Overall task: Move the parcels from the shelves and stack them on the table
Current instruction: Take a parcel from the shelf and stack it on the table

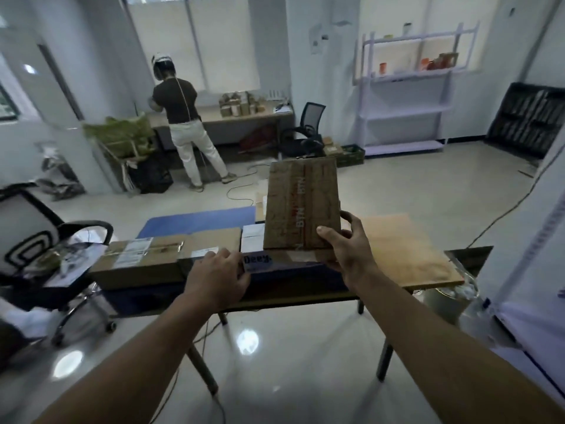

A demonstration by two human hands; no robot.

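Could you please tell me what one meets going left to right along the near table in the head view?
Chair, long parcel, left hand, taped parcel, right hand, bare table end.

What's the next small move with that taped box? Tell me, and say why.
Probably tip the taped cardboard parcel down flat onto the blue-labelled parcel. The right hand grips its lower corner. It is tilted up with its lower edge already over that parcel on the table. The left hand rests at the blue-labelled parcel's end, seemingly steadying it.
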